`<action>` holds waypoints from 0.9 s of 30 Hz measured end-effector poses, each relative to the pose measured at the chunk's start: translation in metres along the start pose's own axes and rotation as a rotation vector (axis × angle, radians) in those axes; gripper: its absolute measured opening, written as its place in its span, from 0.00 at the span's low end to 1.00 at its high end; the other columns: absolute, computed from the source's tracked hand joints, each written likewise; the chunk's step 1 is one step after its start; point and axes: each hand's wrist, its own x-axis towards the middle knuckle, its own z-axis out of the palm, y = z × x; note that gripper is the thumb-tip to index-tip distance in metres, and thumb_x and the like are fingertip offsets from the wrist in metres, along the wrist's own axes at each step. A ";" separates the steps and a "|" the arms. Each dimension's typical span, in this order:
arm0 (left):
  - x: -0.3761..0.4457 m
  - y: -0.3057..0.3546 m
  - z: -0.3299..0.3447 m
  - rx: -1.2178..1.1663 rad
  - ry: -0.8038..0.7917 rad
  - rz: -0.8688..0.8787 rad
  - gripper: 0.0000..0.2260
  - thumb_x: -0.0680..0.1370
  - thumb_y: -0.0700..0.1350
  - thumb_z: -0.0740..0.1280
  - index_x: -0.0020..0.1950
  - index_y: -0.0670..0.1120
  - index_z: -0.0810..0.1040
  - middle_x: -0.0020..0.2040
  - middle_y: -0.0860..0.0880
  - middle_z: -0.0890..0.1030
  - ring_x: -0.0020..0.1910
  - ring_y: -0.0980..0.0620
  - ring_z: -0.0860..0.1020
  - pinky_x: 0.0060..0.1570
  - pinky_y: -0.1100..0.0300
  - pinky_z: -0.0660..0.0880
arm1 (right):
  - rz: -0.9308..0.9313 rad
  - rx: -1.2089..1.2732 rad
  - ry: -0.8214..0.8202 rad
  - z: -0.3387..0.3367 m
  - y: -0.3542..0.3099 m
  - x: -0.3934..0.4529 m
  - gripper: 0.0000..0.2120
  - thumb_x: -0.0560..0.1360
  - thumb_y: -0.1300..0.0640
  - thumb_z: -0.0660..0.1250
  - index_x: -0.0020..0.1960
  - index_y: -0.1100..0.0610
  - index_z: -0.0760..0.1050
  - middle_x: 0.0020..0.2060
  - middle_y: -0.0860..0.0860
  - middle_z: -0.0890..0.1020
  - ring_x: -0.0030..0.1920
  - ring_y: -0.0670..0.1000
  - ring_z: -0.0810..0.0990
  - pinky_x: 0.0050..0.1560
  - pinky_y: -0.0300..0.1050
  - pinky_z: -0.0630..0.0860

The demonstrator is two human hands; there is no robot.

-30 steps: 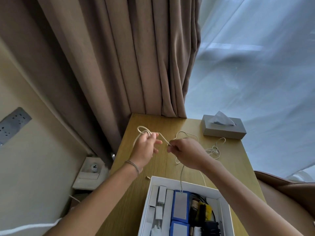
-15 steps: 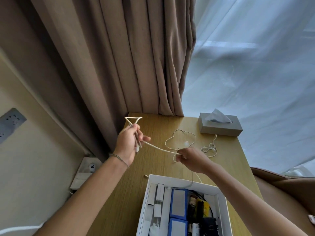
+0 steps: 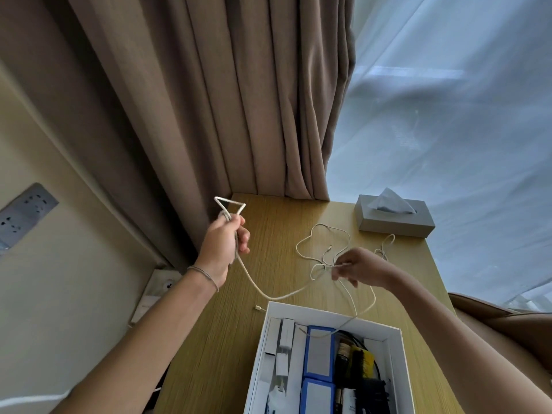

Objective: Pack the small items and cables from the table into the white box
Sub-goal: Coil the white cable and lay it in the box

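Observation:
A long white cable (image 3: 263, 289) runs slack between both hands above the wooden table (image 3: 227, 339). My left hand (image 3: 224, 243) is raised at the table's left edge, fist closed on a folded loop of it that sticks up above the fingers. My right hand (image 3: 357, 265) pinches the same cable lower down, over the table's middle. More of the cable lies in loose loops (image 3: 322, 237) on the table beyond my right hand, and one strand trails into the open white box (image 3: 397, 354) at the near edge. The box holds white, blue, black and yellow items.
A grey tissue box (image 3: 394, 221) stands at the far right corner of the table. A small plug end (image 3: 258, 308) lies just left of the white box. Brown curtain hangs behind the table, sheer curtain to the right. Wall sockets sit on the left wall.
My hands have drawn apart: the left has risen up and to the left with its loop, the right has dropped toward the table's middle, and the cable between them now hangs slack.

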 end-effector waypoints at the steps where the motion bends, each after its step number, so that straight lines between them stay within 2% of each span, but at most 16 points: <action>1: -0.002 -0.006 0.002 0.089 -0.039 -0.006 0.11 0.85 0.43 0.56 0.45 0.44 0.73 0.28 0.50 0.76 0.27 0.52 0.71 0.32 0.58 0.71 | -0.030 0.122 -0.049 -0.004 -0.008 -0.003 0.11 0.80 0.57 0.68 0.41 0.53 0.84 0.30 0.43 0.82 0.29 0.42 0.77 0.36 0.38 0.75; 3: -0.009 -0.017 0.009 0.221 -0.151 -0.038 0.10 0.85 0.44 0.57 0.46 0.44 0.74 0.30 0.49 0.79 0.29 0.51 0.73 0.33 0.57 0.71 | -0.074 0.362 -0.104 -0.008 -0.022 -0.007 0.12 0.82 0.57 0.64 0.45 0.60 0.83 0.32 0.48 0.80 0.31 0.45 0.75 0.36 0.39 0.75; 5: -0.019 -0.026 0.017 0.289 -0.277 -0.092 0.11 0.84 0.44 0.57 0.47 0.44 0.75 0.32 0.48 0.80 0.33 0.50 0.76 0.37 0.56 0.73 | -0.124 0.481 -0.086 -0.007 -0.037 -0.012 0.15 0.84 0.58 0.61 0.46 0.63 0.82 0.33 0.51 0.76 0.33 0.48 0.73 0.38 0.42 0.74; 7: -0.031 -0.033 0.026 0.291 -0.380 -0.150 0.10 0.84 0.44 0.57 0.47 0.43 0.75 0.34 0.47 0.81 0.35 0.49 0.77 0.38 0.55 0.75 | -0.182 0.405 0.045 -0.002 -0.048 -0.019 0.15 0.84 0.58 0.61 0.42 0.58 0.82 0.34 0.50 0.79 0.36 0.50 0.75 0.43 0.46 0.74; 9: -0.041 -0.040 0.034 0.251 -0.437 -0.207 0.10 0.84 0.42 0.56 0.47 0.43 0.75 0.34 0.47 0.79 0.34 0.49 0.77 0.39 0.54 0.74 | -0.189 0.245 0.147 0.005 -0.055 -0.026 0.14 0.83 0.57 0.62 0.42 0.52 0.82 0.40 0.47 0.83 0.43 0.49 0.81 0.51 0.48 0.75; 11: -0.049 -0.046 0.039 0.160 -0.450 -0.272 0.10 0.84 0.41 0.56 0.46 0.42 0.74 0.33 0.47 0.77 0.32 0.50 0.75 0.39 0.55 0.74 | -0.152 0.169 0.113 0.016 -0.055 -0.033 0.10 0.82 0.59 0.63 0.47 0.53 0.82 0.46 0.48 0.85 0.50 0.49 0.82 0.56 0.49 0.78; 13: -0.054 -0.052 0.042 -0.012 -0.429 -0.338 0.11 0.84 0.41 0.55 0.45 0.43 0.72 0.31 0.48 0.72 0.30 0.51 0.71 0.35 0.57 0.70 | -0.108 0.143 0.058 0.033 -0.052 -0.040 0.08 0.81 0.63 0.65 0.52 0.57 0.82 0.49 0.50 0.85 0.51 0.50 0.83 0.60 0.52 0.78; 14: -0.056 -0.055 0.042 -0.093 -0.414 -0.351 0.11 0.84 0.41 0.54 0.44 0.43 0.72 0.30 0.48 0.69 0.28 0.52 0.68 0.33 0.58 0.68 | -0.106 0.133 0.021 0.044 -0.050 -0.044 0.08 0.81 0.63 0.64 0.54 0.57 0.82 0.51 0.50 0.85 0.52 0.49 0.82 0.61 0.50 0.78; 16: -0.056 -0.058 0.041 -0.239 -0.400 -0.357 0.13 0.84 0.42 0.53 0.42 0.44 0.71 0.29 0.49 0.64 0.27 0.53 0.63 0.31 0.59 0.64 | -0.140 0.143 -0.102 0.068 -0.048 -0.055 0.11 0.81 0.60 0.63 0.60 0.53 0.80 0.57 0.47 0.84 0.57 0.44 0.81 0.62 0.40 0.76; 18: -0.054 -0.059 0.040 -0.373 -0.397 -0.381 0.13 0.83 0.42 0.53 0.40 0.45 0.71 0.30 0.50 0.61 0.27 0.53 0.61 0.31 0.59 0.62 | -0.168 0.088 -0.184 0.091 -0.046 -0.063 0.14 0.80 0.58 0.65 0.63 0.46 0.78 0.59 0.42 0.83 0.58 0.40 0.80 0.57 0.31 0.74; 19: -0.052 -0.059 0.039 -0.403 -0.399 -0.388 0.13 0.83 0.42 0.53 0.40 0.45 0.71 0.30 0.50 0.61 0.27 0.53 0.60 0.32 0.59 0.61 | -0.187 0.020 -0.163 0.100 -0.043 -0.064 0.13 0.80 0.57 0.65 0.61 0.45 0.79 0.57 0.42 0.84 0.55 0.40 0.81 0.54 0.31 0.74; 21: -0.049 -0.058 0.035 -0.385 -0.410 -0.403 0.13 0.82 0.42 0.53 0.40 0.45 0.70 0.30 0.50 0.61 0.27 0.53 0.59 0.31 0.59 0.60 | -0.227 -0.151 -0.016 0.107 -0.037 -0.062 0.09 0.81 0.55 0.64 0.57 0.47 0.80 0.52 0.43 0.85 0.49 0.42 0.80 0.50 0.39 0.74; 25: -0.044 -0.057 0.021 -0.196 -0.460 -0.436 0.13 0.82 0.41 0.53 0.40 0.45 0.71 0.29 0.51 0.61 0.25 0.55 0.59 0.27 0.61 0.59 | -0.244 -0.377 0.234 0.095 -0.016 -0.056 0.08 0.81 0.52 0.65 0.54 0.49 0.82 0.52 0.44 0.84 0.55 0.46 0.77 0.63 0.49 0.73; 27: -0.043 -0.057 0.013 -0.107 -0.496 -0.464 0.13 0.82 0.41 0.54 0.39 0.45 0.71 0.28 0.51 0.61 0.23 0.56 0.59 0.24 0.63 0.59 | -0.268 -0.395 0.314 0.086 -0.008 -0.055 0.08 0.79 0.48 0.68 0.52 0.49 0.84 0.51 0.44 0.83 0.55 0.48 0.76 0.60 0.48 0.73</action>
